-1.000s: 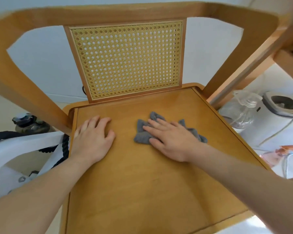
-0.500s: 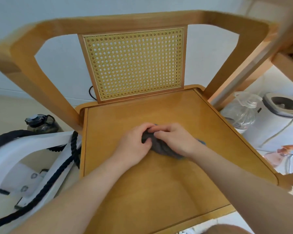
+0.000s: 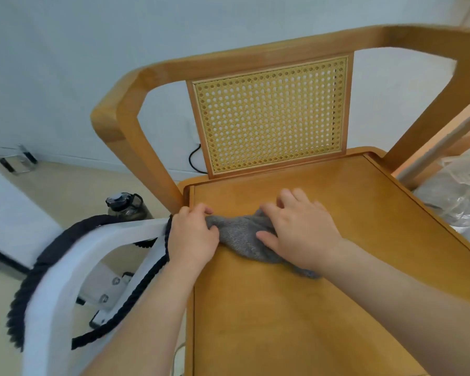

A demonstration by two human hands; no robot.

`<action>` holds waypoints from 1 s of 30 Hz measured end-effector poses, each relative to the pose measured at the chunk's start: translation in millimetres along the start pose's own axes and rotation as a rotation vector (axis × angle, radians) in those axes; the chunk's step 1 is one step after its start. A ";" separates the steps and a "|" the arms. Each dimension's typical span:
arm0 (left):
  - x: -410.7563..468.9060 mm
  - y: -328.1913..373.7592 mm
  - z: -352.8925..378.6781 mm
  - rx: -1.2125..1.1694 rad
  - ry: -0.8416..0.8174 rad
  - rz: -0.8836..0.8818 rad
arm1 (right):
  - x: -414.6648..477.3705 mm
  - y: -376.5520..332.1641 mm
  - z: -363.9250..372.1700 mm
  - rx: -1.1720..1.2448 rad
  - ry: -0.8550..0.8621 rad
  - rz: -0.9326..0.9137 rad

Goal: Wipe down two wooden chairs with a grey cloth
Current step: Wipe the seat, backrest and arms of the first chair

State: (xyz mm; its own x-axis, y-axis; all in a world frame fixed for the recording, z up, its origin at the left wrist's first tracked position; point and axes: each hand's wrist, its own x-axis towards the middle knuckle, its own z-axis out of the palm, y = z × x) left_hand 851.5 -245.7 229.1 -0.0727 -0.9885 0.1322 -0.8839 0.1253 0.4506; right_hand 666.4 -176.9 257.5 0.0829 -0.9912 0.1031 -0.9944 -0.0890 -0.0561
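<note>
A wooden chair (image 3: 350,294) with a cane back panel (image 3: 272,115) fills the view, its flat seat facing me. On the seat's left part lies a bunched grey cloth (image 3: 239,234). My left hand (image 3: 192,234) grips the cloth's left end near the seat's left edge. My right hand (image 3: 299,229) holds the cloth's right side, thumb under a fold and fingers spread over it. The cloth stretches between the two hands, and its far end trails out under my right wrist.
A white chair frame with dark rope edging (image 3: 73,272) stands close on the left. A dark water bottle (image 3: 125,206) sits on the floor behind it. A black cable (image 3: 194,156) hangs by the wall. Clear plastic (image 3: 461,185) lies at the right.
Earlier the right hand pressed the cloth flat mid-seat while the left rested on the wood. Both hands then gathered the cloth and have moved it left, pulling it out between them.
</note>
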 end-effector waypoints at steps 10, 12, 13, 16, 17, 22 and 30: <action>9.0 -26.4 20.5 -0.109 -0.006 -0.111 | 101.5 -56.4 67.1 0.146 -0.100 -0.155; 10.2 -26.5 25.5 -0.100 -0.014 -0.127 | 132.0 -66.9 71.7 0.135 -0.052 -0.008; 10.5 -26.8 27.2 -0.088 -0.018 -0.138 | 145.7 -72.0 72.5 0.150 -0.002 0.061; 9.8 -26.2 31.4 -0.054 0.005 -0.154 | 178.8 -88.7 68.7 0.482 0.197 0.140; 9.7 -26.3 32.7 -0.071 0.025 -0.149 | 187.5 -95.7 67.5 0.594 0.245 0.127; 10.0 -26.7 33.4 -0.068 0.037 -0.163 | 206.9 -110.8 74.5 0.446 -0.087 -0.131; 8.9 -26.1 31.6 -0.034 0.036 -0.164 | 179.4 -77.3 80.2 0.036 0.046 -0.209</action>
State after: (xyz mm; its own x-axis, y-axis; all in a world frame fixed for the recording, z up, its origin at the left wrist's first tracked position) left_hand 859.3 -260.4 190.6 0.0881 -0.9924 0.0859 -0.8662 -0.0337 0.4986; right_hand 763.3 -355.7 200.8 0.2832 -0.9453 0.1619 -0.9529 -0.2964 -0.0641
